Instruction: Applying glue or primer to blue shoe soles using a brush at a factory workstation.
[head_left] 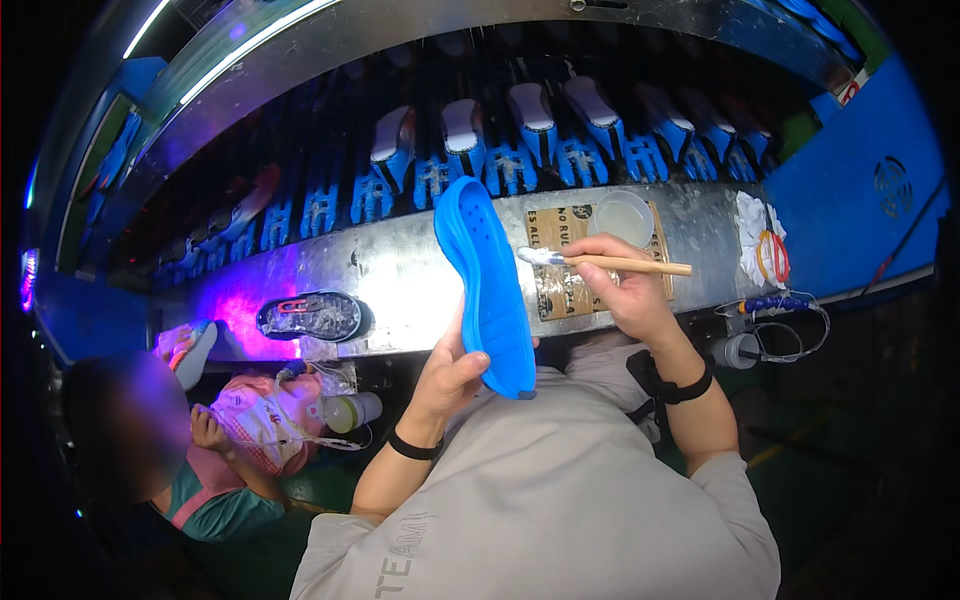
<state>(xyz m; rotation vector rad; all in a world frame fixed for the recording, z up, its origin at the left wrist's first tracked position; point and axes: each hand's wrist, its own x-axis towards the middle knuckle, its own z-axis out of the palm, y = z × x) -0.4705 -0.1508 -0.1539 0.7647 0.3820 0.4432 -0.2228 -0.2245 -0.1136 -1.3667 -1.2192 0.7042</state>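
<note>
Nearest, the left hand point(450, 375) grips a bright blue moulded shoe sole point(487, 285) by its lower end, holding it upright before the chest. Beside it, the right hand point(625, 285) is closed on a wooden-handled brush point(605, 262), whose bristles touch the sole's edge. Beyond lie a metal workbench point(400, 270), a round translucent dish point(622, 215) and a row of blue shoe holders point(520, 165).

A long metal workbench point(400, 270) crosses the dim room, lit purple at its left part. Behind it stands a row of blue racks point(520, 165). Bright light strips point(240, 60) run above; the dark floor point(820, 470) seems greenish.
</note>
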